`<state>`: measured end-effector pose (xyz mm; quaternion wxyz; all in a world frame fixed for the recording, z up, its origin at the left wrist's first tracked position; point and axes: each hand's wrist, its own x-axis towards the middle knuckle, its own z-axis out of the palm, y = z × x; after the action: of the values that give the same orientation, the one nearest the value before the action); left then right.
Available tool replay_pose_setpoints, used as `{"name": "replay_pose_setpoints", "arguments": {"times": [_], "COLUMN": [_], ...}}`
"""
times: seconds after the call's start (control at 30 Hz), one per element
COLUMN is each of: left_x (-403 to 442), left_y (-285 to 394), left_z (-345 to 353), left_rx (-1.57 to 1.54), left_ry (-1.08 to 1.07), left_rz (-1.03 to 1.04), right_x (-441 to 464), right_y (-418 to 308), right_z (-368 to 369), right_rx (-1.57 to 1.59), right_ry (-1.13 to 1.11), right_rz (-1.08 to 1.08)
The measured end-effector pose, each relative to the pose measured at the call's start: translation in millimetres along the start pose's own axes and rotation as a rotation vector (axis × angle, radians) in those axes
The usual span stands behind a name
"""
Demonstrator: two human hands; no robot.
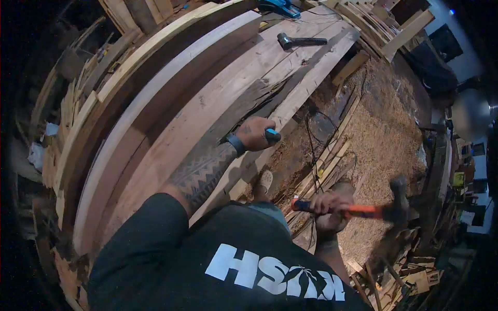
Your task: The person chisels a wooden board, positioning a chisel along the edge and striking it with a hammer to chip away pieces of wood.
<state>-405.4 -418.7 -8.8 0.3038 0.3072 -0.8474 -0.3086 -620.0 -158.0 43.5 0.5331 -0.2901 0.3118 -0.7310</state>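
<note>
My left hand (254, 133) is closed round a tool with a blue-ended handle (272, 136), over the edge of a long wooden plank (290, 103). The rest of that tool is hidden by the hand. A dark, rough split runs along the wood beside it. On the right, my right hand (332, 207) grips the orange and dark handle of a hammer (365, 211). The hammer's head is blurred by motion and points away to the right, above the shavings.
Another hammer-like tool (301, 41) lies on the far planks, near a blue tool (280, 8). Curved boards (155, 83) stand on the left. Wood shavings (384, 135), thin strips and black cables (311, 135) cover the floor at right. Scrap wood (415, 277) lies lower right.
</note>
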Motion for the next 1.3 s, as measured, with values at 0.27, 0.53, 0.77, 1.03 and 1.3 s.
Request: {"name": "replay_pose_setpoints", "arguments": {"times": [0.27, 0.53, 0.77, 1.03, 1.3], "left_x": [-1.6, -8.5, 10.8, -6.3, -12.8], "left_y": [-5.4, 1.2, 9.5, -14.8, -46.5], "left_z": [13.3, 5.9, 7.3, 94.9, 140.0], "left_rx": [0.007, 0.095, -0.052, 0.193, 0.364], "left_ry": [0.061, -0.090, -0.172, -0.502, -0.089], "left_rz": [0.130, 0.052, 0.264, 0.224, 0.488], "right_x": [-12.8, 4.2, -43.8, -162.6, -275.4], "right_y": [36.2, 64.3, 33.1, 74.9, 29.9], "right_z": [-40.4, -26.3, -127.7, -271.6, -304.0], "right_rx": [-0.961, -1.184, -2.020, -1.527, -1.562], "right_ry": [0.096, -0.028, -0.474, 0.236, 0.191], "right_rz": [0.301, 0.511, -0.169, 0.749, 1.208]}}
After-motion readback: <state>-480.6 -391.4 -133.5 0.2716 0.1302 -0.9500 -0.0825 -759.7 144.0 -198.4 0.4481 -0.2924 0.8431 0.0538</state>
